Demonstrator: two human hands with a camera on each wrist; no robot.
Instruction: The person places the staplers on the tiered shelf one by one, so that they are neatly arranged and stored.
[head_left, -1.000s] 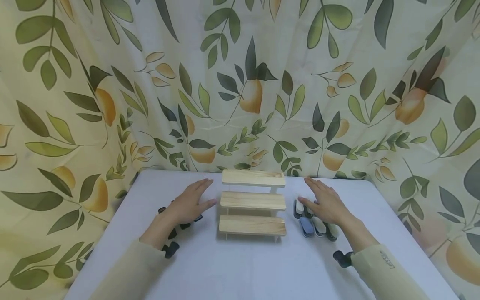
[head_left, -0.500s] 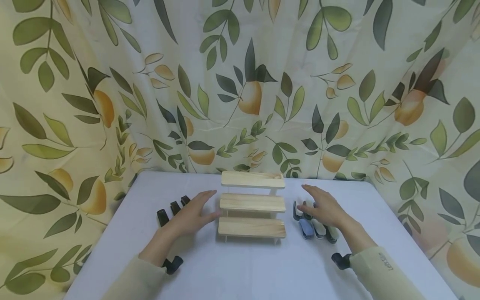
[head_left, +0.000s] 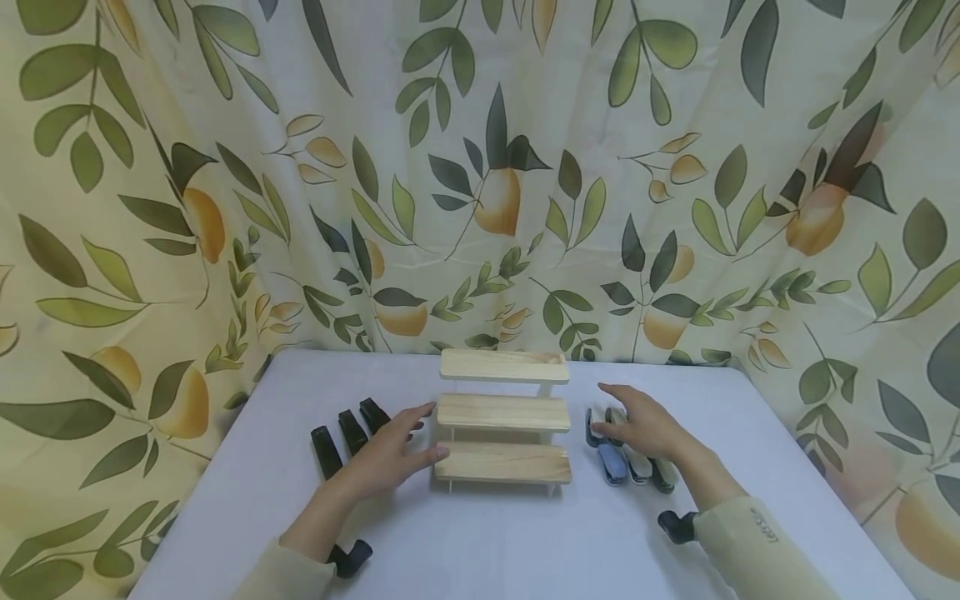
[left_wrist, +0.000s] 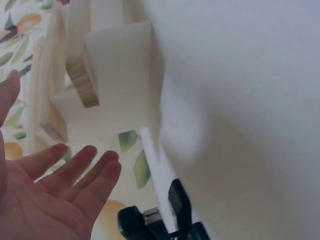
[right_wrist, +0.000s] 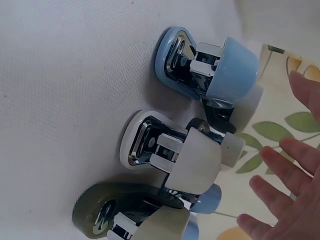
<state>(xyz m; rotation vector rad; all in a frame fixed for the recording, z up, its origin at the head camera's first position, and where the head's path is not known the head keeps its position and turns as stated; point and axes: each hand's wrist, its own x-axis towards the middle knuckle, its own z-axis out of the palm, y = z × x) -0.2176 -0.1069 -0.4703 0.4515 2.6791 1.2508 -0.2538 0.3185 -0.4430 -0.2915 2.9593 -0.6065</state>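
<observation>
A three-tier wooden stand (head_left: 502, 414) with pale shelves stands mid-table. Just left of it is my left hand (head_left: 386, 458), fingers loosely spread and thumb tip right at the lowest shelf's edge; the stand's white side panel (left_wrist: 120, 75) fills much of the left wrist view. Several black staplers (head_left: 326, 452) lie left of that hand, partly hidden by it. My right hand (head_left: 648, 429) hovers over a cluster of staplers, fingers extended, holding nothing. Among these are a blue stapler (right_wrist: 235, 70), a white stapler (right_wrist: 195, 160) and an olive-green stapler (right_wrist: 100, 200).
The white-covered table (head_left: 495, 542) reaches back to a curtain (head_left: 480, 192) printed with leaves and fruit. Black wrist-worn pieces stick out by the left cuff (head_left: 288, 571) and the right cuff (head_left: 750, 533).
My left hand has come down and nearer, uncovering black staplers behind it, with its thumb closer to the stand. My right hand has shifted slightly downward over the staplers.
</observation>
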